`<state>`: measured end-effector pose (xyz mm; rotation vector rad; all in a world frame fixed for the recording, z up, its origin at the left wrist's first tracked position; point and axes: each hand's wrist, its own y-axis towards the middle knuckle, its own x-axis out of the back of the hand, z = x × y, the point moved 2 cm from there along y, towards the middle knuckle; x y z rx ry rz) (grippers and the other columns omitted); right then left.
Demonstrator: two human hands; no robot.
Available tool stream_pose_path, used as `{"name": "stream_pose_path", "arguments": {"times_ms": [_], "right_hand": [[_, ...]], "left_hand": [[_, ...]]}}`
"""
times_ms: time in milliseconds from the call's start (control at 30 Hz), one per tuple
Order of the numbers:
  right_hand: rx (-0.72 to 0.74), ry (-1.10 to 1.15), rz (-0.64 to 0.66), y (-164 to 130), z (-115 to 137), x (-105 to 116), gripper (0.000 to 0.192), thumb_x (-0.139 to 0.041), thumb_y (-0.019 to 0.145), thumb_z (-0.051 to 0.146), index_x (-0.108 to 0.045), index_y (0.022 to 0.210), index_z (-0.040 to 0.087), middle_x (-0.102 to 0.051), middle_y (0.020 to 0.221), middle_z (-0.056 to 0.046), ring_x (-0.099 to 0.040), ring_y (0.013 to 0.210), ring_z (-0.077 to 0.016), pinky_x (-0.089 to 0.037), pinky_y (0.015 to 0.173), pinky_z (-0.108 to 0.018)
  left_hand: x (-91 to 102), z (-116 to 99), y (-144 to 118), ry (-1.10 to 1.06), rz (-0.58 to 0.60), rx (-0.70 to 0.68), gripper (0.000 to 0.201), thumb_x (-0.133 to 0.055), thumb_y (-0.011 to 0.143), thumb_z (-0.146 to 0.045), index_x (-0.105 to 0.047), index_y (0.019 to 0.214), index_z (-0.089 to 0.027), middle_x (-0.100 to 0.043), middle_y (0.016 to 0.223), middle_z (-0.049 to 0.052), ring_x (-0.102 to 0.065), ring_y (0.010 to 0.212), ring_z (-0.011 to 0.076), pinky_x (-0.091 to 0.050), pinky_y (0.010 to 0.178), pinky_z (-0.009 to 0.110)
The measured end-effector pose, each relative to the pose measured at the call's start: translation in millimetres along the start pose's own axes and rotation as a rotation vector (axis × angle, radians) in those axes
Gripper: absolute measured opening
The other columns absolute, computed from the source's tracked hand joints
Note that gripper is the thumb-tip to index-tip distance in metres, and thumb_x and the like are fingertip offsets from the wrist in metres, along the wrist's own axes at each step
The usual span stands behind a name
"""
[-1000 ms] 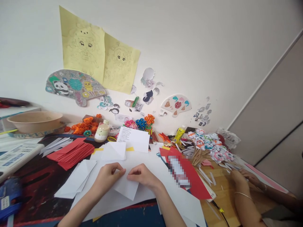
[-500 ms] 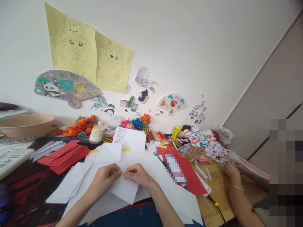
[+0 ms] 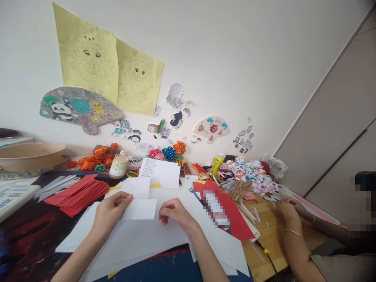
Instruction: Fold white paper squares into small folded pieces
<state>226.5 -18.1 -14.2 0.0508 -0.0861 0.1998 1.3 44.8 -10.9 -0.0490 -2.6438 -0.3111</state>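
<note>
My left hand (image 3: 110, 211) pinches a small folded white paper (image 3: 141, 208) by its left end and holds it just above the large white sheets (image 3: 141, 239). My right hand (image 3: 173, 212) rests beside the paper's right edge, fingers curled, touching the sheet below it. A low stack of white folded pieces (image 3: 136, 187) lies just behind the held paper.
A pile of red paper strips (image 3: 78, 192) lies to the left, a red sheet (image 3: 232, 215) to the right. Behind stand a small bottle (image 3: 118, 165), paper flowers (image 3: 170, 152) and a flower bundle on sticks (image 3: 249, 176). Another person's hands (image 3: 289, 213) work at the right.
My left hand has lifted the folded white paper up and to the left; before, both hands were pressing it flat on the sheet. The camera has turned a little to the right.
</note>
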Motion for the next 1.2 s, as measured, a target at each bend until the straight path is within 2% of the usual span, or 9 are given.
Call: {"name": "stream_pose_path", "arguments": {"times_ms": [133, 200, 267, 467, 567, 667, 800, 1000, 1200], "right_hand": [[0.021, 0.023, -0.060, 2.1, 0.7, -3.1, 0.033, -0.066, 0.071, 0.042, -0.065, 0.089, 0.014, -0.061, 0.068, -0.002, -0.054, 0.053, -0.0106, -0.043, 0.049, -0.022], [0.038, 0.048, -0.033, 0.8, 5.0, -6.5, 0.050, -0.071, 0.066, 0.045, -0.059, 0.106, 0.018, -0.061, 0.083, -0.004, -0.057, 0.059, -0.0119, -0.043, 0.049, -0.021], [0.060, 0.074, 0.024, -2.0, 10.7, -10.9, 0.057, -0.071, 0.065, 0.050, -0.056, 0.111, 0.019, -0.060, 0.090, -0.006, -0.059, 0.065, -0.0136, -0.044, 0.051, -0.021], [0.084, 0.163, 0.012, -5.9, 16.9, -19.5, 0.062, -0.045, 0.077, 0.067, -0.062, 0.095, 0.011, -0.059, 0.074, -0.007, -0.056, 0.060, -0.0134, -0.044, 0.053, -0.024], [0.030, 0.126, -0.077, -1.8, 9.6, -17.9, 0.054, -0.056, 0.073, 0.061, -0.065, 0.093, 0.012, -0.058, 0.067, -0.003, -0.053, 0.055, -0.0124, -0.042, 0.050, -0.023], [0.009, 0.079, -0.223, 1.6, 2.4, -13.1, 0.037, -0.069, 0.067, 0.049, -0.068, 0.080, 0.015, -0.058, 0.063, 0.000, -0.053, 0.059, -0.0130, -0.040, 0.052, -0.022], [0.029, 0.112, -0.194, 1.8, -0.5, -13.5, 0.032, -0.069, 0.067, 0.045, -0.067, 0.073, 0.014, -0.060, 0.064, 0.000, -0.052, 0.060, -0.0135, -0.039, 0.058, -0.024], [0.044, 0.059, -0.170, 0.4, -3.2, -17.9, 0.035, -0.069, 0.066, 0.046, -0.060, 0.062, 0.013, -0.051, 0.057, 0.003, -0.042, 0.053, -0.0097, -0.031, 0.050, -0.021], [0.070, 0.070, -0.329, 5.4, -11.5, -16.2, 0.034, -0.068, 0.067, 0.043, -0.055, 0.057, 0.013, -0.047, 0.053, 0.003, -0.039, 0.050, -0.0094, -0.027, 0.047, -0.022]], "left_hand": [[-3.6, -2.7, -5.1, -0.094, -0.043, 0.032, 0.041, -0.055, 0.071, -0.059, -0.066, 0.079, -0.020, -0.070, 0.071, -0.001, -0.061, 0.072, 0.0199, -0.040, 0.060, 0.023], [-7.1, -8.3, -10.3, -0.129, -0.023, 0.030, 0.040, -0.055, 0.072, -0.057, -0.066, 0.080, -0.020, -0.071, 0.074, 0.000, -0.061, 0.074, 0.0203, -0.041, 0.062, 0.023], [-9.8, -13.9, -15.8, -0.153, 0.000, 0.020, 0.040, -0.055, 0.073, -0.056, -0.066, 0.081, -0.019, -0.072, 0.077, 0.001, -0.062, 0.075, 0.0206, -0.041, 0.063, 0.023], [-9.9, -19.1, -24.7, -0.090, -0.012, -0.004, 0.040, -0.054, 0.074, -0.056, -0.066, 0.084, -0.020, -0.072, 0.080, 0.003, -0.063, 0.079, 0.0230, -0.043, 0.065, 0.025], [-13.3, -19.0, -25.0, -0.098, 0.050, -0.030, 0.040, -0.052, 0.074, -0.056, -0.066, 0.083, -0.019, -0.071, 0.074, 0.002, -0.063, 0.074, 0.0221, -0.043, 0.063, 0.025], [-22.0, -20.7, -26.4, -0.136, 0.204, -0.090, 0.039, -0.052, 0.075, -0.055, -0.065, 0.079, -0.019, -0.069, 0.068, 0.001, -0.061, 0.069, 0.0203, -0.041, 0.061, 0.024], [-33.2, -23.7, -32.1, -0.160, 0.342, -0.124, 0.040, -0.050, 0.076, -0.054, -0.065, 0.076, -0.017, -0.066, 0.065, 0.001, -0.058, 0.065, 0.0191, -0.039, 0.057, 0.023], [-40.8, -31.6, -42.3, -0.134, 0.407, -0.216, 0.031, -0.046, 0.080, -0.043, -0.062, 0.075, -0.017, -0.062, 0.064, 0.000, -0.052, 0.061, 0.0162, -0.035, 0.054, 0.023], [-42.3, -31.2, -43.6, -0.060, 0.405, -0.242, 0.027, -0.043, 0.080, -0.033, -0.052, 0.061, -0.017, -0.052, 0.057, -0.003, -0.046, 0.057, 0.0141, -0.034, 0.055, 0.023]]}}
